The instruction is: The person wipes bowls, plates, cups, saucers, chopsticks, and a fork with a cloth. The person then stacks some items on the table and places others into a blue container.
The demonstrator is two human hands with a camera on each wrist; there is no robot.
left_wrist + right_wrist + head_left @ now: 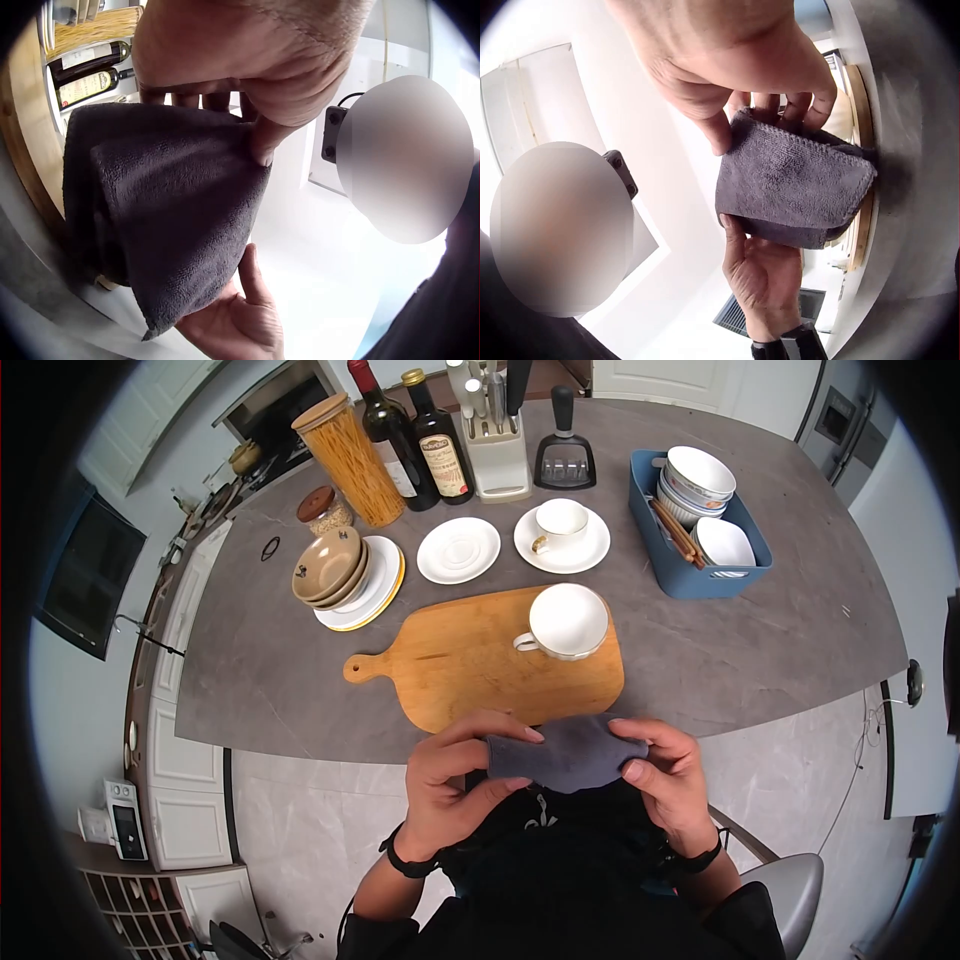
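A dark grey cloth (568,752), folded over on itself, is stretched between both hands just off the table's front edge. My left hand (450,775) pinches its left end between thumb and fingers. At the other end my right hand (668,775) grips it the same way. The left wrist view shows the cloth's (180,202) fuzzy face and a corner that hangs down. Seen from the right wrist, the cloth (791,180) has a stitched edge. Behind it on the table lies a wooden cutting board (450,660), with a white cup (568,622) standing on its right part.
Beyond the board are a white saucer (458,551), a cup (561,520) on its saucer, and brown bowls (328,565) beside stacked plates (375,595). A blue bin (690,582) of bowls stands right. Bottles (440,450), a pasta jar (350,460) and a knife block (497,460) line the back.
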